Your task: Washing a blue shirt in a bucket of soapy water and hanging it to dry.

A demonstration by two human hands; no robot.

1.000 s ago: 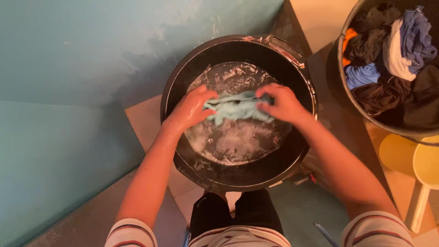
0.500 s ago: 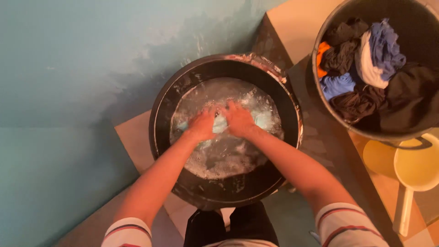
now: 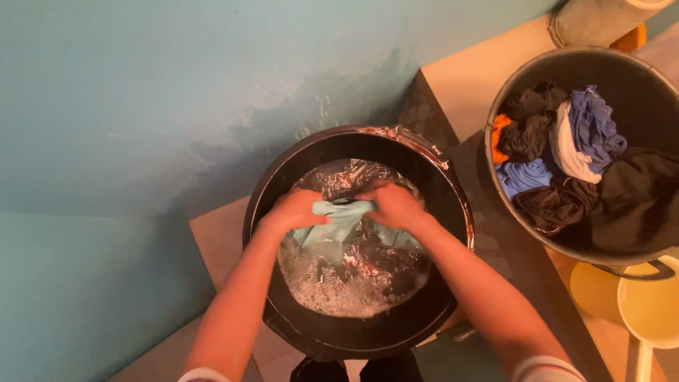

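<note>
At the centre of the frame, the left hand [image 3: 293, 211] and right hand [image 3: 393, 205] are both closed on a pale green cloth [image 3: 332, 225], gripping its top edge from either side. The cloth stretches between the two hands and hangs down into the soapy water [image 3: 339, 290] of the black tub [image 3: 283, 332]. At the upper right, well apart, a second tub [image 3: 527, 225] holds a pile of dark, blue and white clothes [image 3: 566, 155]

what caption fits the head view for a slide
Both hands, left hand and right hand, grip a pale blue cloth over soapy water in a black tub.
</note>
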